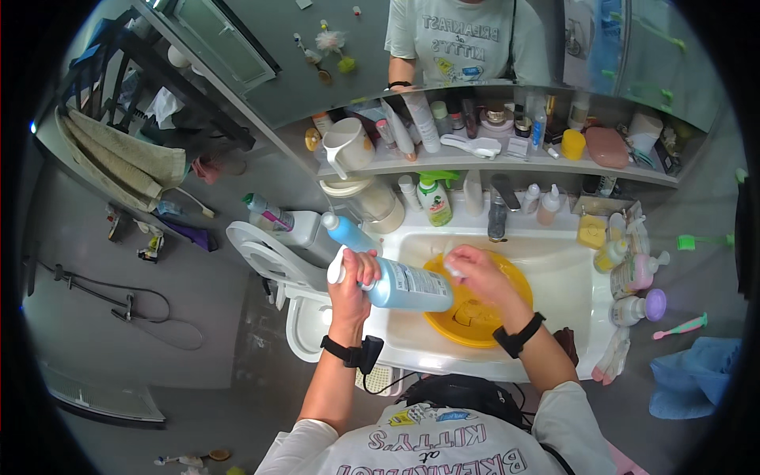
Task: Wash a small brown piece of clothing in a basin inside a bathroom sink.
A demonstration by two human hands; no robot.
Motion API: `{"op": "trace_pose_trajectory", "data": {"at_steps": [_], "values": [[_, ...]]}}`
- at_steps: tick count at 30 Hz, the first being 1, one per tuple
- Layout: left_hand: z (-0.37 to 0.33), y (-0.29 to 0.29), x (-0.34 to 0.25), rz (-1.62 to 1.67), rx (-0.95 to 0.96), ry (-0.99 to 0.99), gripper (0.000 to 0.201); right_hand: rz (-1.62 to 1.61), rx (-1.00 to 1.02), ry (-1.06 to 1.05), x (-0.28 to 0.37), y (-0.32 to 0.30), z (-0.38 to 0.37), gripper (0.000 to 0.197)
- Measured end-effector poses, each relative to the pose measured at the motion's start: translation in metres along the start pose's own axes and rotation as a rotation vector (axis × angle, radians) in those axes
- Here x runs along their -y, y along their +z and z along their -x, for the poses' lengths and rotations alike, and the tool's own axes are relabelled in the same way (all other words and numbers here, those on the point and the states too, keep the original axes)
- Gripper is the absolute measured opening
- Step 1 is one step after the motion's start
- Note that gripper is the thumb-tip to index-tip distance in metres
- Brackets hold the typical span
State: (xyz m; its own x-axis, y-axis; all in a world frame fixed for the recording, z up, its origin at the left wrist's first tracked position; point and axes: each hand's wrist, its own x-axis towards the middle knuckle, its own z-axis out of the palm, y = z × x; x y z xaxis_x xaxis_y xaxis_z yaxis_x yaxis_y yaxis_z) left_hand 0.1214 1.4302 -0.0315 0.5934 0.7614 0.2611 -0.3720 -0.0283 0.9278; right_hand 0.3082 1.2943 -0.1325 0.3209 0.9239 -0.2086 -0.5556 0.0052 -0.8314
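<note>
My left hand is wrapped round the upper part of a large light blue bottle, held nearly on its side over the sink's left part. The bottle's white top points left, and its broad base points right. Over a yellow basin, my right hand pinches a small whitish piece, too small to name, close to the bottle's base. The basin sits in the white sink, partly hidden by the bottle and my right arm. A second, slimmer blue bottle stands behind my left hand.
A black faucet rises at the sink's back, beside a green-topped spray bottle. Pump bottles line the right rim. A crowded shelf spans the back under a mirror. The toilet with its raised lid is at left.
</note>
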Motion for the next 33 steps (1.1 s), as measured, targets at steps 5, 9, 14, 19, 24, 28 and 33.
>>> {"op": "trace_pose_trajectory", "data": {"at_steps": [5,9,14,19,24,28,33], "values": [[0.0,0.028,0.007,-0.082,0.003,-0.008,0.048,0.854,-0.14,-0.796,0.011,0.095,0.034,0.013],[0.001,0.039,0.004,-0.027,0.065,0.019,0.049,1.192,-0.403,-1.077,-0.028,0.031,-0.032,0.019],[0.007,0.031,-0.002,-0.071,0.129,-0.001,0.048,0.555,-0.058,-0.2,-0.023,0.035,-0.002,0.035],[0.006,0.043,-0.004,0.003,0.182,0.0,0.048,0.461,0.287,-0.359,0.028,0.063,-0.021,0.041],[-0.015,0.028,-0.007,0.214,0.027,-0.003,0.05,0.351,0.36,0.214,0.005,0.01,-0.033,0.039],[-0.016,0.023,-0.004,0.279,-0.076,-0.017,0.052,-0.129,0.164,0.437,-0.035,-0.014,-0.027,0.034],[-0.016,0.022,0.001,0.235,-0.112,-0.011,0.051,-0.643,-0.159,0.465,-0.052,-0.006,-0.005,0.041]]}}
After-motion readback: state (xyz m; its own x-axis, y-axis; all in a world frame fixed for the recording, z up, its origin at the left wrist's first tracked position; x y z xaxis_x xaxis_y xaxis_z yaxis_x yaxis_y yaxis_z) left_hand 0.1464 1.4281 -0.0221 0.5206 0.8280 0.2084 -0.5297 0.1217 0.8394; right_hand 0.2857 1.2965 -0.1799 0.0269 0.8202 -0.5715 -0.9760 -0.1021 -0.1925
